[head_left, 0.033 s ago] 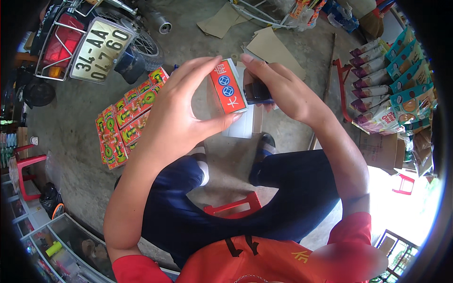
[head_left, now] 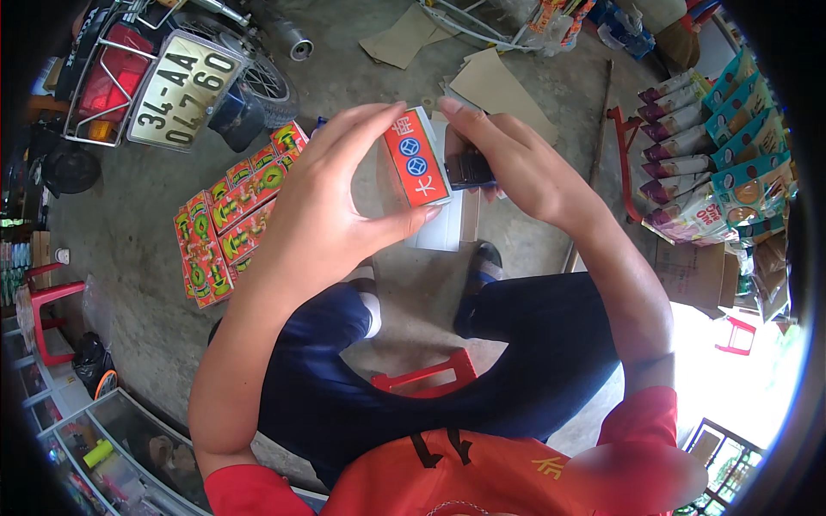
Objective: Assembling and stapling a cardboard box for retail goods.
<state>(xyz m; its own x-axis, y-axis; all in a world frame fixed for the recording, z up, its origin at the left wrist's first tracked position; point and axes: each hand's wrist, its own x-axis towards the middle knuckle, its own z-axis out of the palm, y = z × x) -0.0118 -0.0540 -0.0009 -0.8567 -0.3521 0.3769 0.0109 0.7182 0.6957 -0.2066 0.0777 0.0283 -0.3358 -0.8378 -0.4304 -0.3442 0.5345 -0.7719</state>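
My left hand (head_left: pixel 314 202) grips a small orange-red box (head_left: pixel 416 163) by its ends, fingers at the far end and thumb at the near end. Blue round marks and white characters cover its upward face. On the box's right side, my right hand (head_left: pixel 529 168) is closed around a small black device (head_left: pixel 470 170), its kind unclear. The device is against or very close to the box's side; contact cannot be made out. Below both hands, a white open carton (head_left: pixel 437 230) shows in part. Left of my left hand lie several red and green printed boxes (head_left: pixel 225 225) in rows on the floor.
A parked motorbike (head_left: pixel 120 77) stands at the far left. Flat cardboard pieces (head_left: pixel 499 86) lie ahead on the floor. Snack bags (head_left: pixel 731 163) hang at the right by a red rack (head_left: pixel 624 163). A red stool (head_left: pixel 430 376) is beneath me; a glass case (head_left: pixel 129 439) stands lower left.
The black device in my right hand has tilted slightly beside the box. My left hand and the box stay in place.
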